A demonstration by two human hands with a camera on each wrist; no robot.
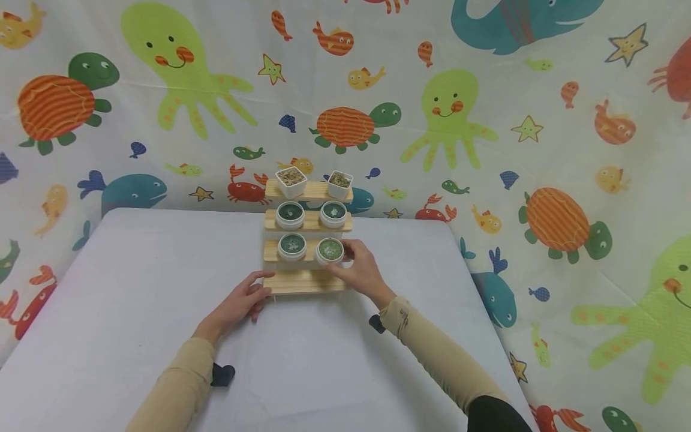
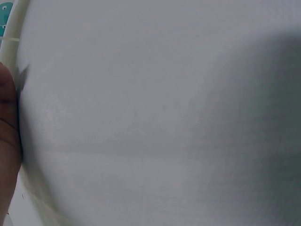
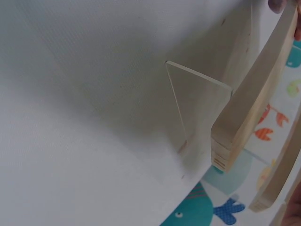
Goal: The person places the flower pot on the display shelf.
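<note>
A four-step display rack [image 1: 302, 282] with pale wooden boards and clear side supports stands on the table. My right hand [image 1: 363, 271] grips a round white cup of green stuff [image 1: 330, 249] at the right of the second board from the bottom, thumb in front and fingers behind. At the left end of the bare lowest board, my left hand [image 1: 240, 300] pinches the board's end. The right wrist view shows that wooden board [image 3: 254, 89] from its end, with fingertips [image 3: 276, 4] on either side of it. In the left wrist view only a strip of hand [image 2: 7, 132] appears.
A dark-green-filled round cup [image 1: 292, 246] sits left of the held one. Two more round cups [image 1: 290, 215] stand on the third board. Two square white dishes [image 1: 291, 182] of dried bits are on top. Behind the white table [image 1: 162, 270] hangs a sea-animal curtain [image 1: 227, 36].
</note>
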